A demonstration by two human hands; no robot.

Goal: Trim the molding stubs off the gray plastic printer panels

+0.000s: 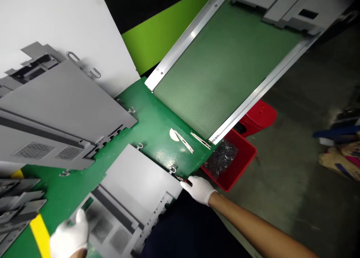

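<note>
A grey sheet-metal panel [140, 179] with perforated vents and notched edges lies on the green table in front of me. My left hand [70, 233], in a white glove, grips the panel at its left end; part of its fingers is hidden. At the far right corner, my white-gloved right hand [199, 189] is closed around small pliers [185, 181] with red on their handles. The plier jaws are near a metal hook [172, 170] on the panel's edge. Another hook [140, 146] sticks out farther along that edge.
More grey panels [67, 100] stand stacked at left, with metal parts [19, 205] below them. A green conveyor [225, 70] carries a grey panel [281, 6]. Two slim tools [184, 141] [201, 140] lie on the table [157, 119]. A red bin [247, 153] holds small metal pieces.
</note>
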